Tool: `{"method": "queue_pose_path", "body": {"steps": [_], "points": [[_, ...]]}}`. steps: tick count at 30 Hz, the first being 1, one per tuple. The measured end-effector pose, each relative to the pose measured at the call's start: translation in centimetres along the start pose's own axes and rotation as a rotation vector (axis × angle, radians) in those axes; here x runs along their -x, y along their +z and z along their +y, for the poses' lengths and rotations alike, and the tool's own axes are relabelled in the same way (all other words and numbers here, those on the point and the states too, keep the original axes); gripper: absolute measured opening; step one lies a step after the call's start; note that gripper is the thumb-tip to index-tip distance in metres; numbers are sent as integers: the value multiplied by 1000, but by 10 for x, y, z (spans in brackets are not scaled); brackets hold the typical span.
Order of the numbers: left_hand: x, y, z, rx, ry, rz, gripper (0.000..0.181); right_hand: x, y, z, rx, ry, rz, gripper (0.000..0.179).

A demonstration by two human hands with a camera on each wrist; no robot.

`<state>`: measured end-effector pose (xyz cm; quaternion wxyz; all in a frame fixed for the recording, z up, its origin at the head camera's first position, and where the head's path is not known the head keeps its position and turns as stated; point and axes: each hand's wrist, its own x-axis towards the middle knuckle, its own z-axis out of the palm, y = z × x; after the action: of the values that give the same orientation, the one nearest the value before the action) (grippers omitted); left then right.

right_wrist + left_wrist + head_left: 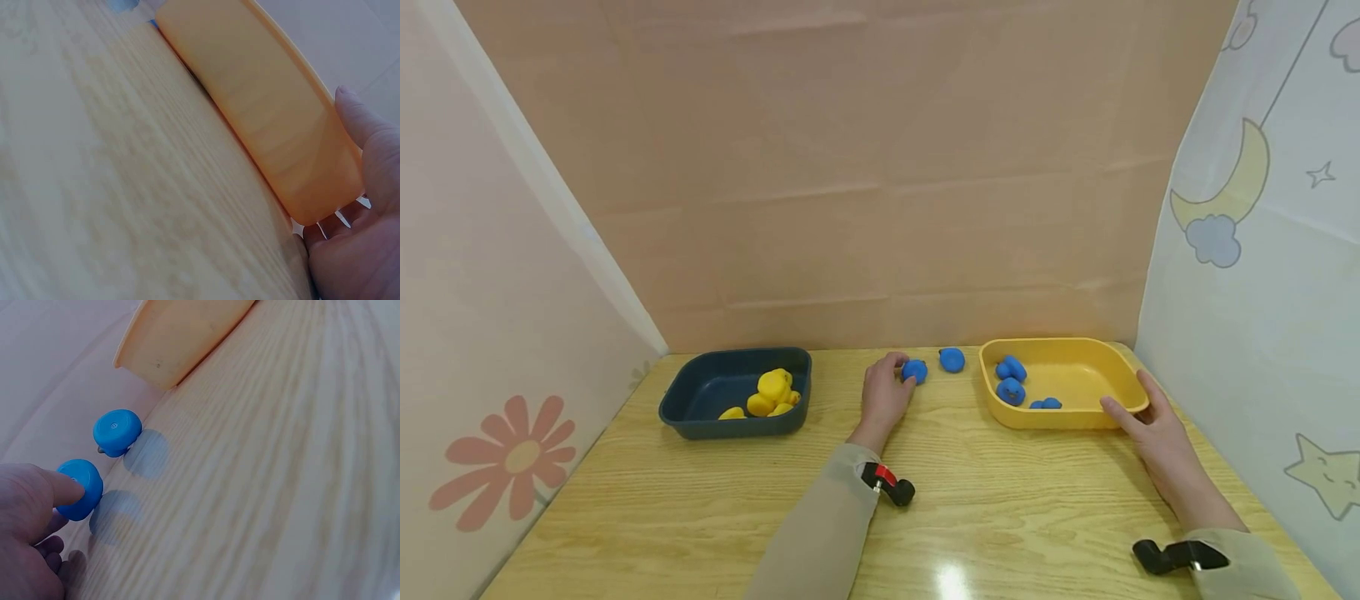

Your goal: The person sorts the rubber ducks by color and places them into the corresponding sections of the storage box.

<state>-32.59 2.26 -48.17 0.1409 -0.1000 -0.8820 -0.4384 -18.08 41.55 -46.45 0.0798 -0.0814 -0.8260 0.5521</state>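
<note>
My left hand (pixel 886 398) pinches a small blue rubber duck (pixel 914 372) at the back of the table. In the left wrist view the thumb lies across its flat underside (pixel 78 481). Just right of it, a second blue duck (pixel 952 360) lies apart from my fingers. My right hand (pixel 1165 446) holds the near right corner of a yellow bin (pixel 1060 419), with the thumb over its rim and the fingers around the outside. Inside its left part lie several blue ducks (pixel 1011 391); some are partly hidden by the front wall.
At the left stands a dark blue bin (pixel 730 429) with several yellow ducks (pixel 772 386) in it. A brown paper backdrop (pixel 880 183) rises behind the wooden table (pixel 970 500). Patterned cloth walls (pixel 1262 333) close off both sides.
</note>
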Motion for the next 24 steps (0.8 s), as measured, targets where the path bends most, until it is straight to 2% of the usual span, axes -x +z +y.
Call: {"method": "queue_pose_path", "body": {"steps": [10, 18, 24], "points": [[3, 0, 1, 38, -24, 6, 24, 0, -1, 1, -5, -3, -4, 100], [3, -1, 1, 106, -34, 25, 22, 1, -1, 1, -4, -5, 1, 100], [5, -2, 5, 161, -14, 52, 23, 1, -1, 2, 5, -9, 0, 100]]}}
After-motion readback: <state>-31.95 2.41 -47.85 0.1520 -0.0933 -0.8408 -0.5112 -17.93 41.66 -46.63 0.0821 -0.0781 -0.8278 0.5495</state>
